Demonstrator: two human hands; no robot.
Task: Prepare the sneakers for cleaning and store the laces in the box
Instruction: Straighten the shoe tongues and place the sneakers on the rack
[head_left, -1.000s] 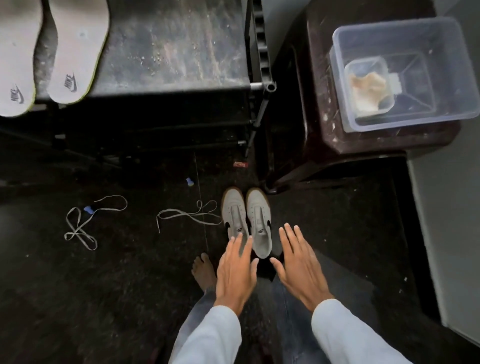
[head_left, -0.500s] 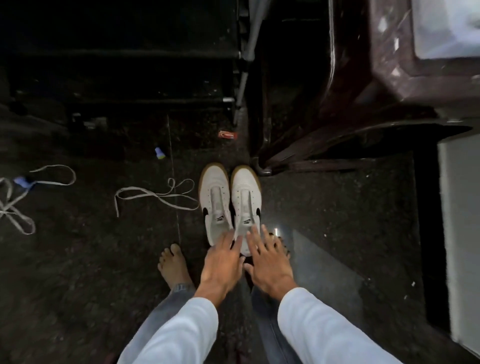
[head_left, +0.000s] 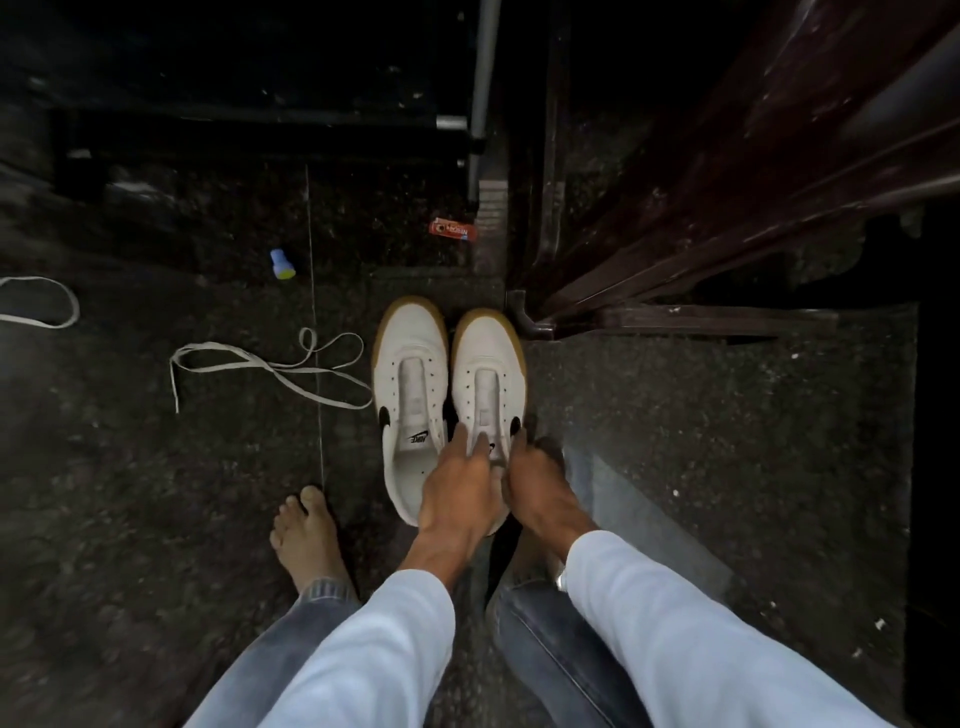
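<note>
White sneakers stand unlaced on the floor, laces lying at nine o'clock. Left hand and right hand fingers grasp the right sneaker's collar. Next, I judge, lifting it aside, then gathering laces; box not visible.

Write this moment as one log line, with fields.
hands: both on right sneaker | left sneaker: untouched | laces: on floor, out of shoes

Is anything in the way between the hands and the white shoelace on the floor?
Yes. The left sneaker stands between both hands and the nearer lace. The left hand and right hand are on the right sneaker; beyond the left sneaker, only bare floor.
</note>
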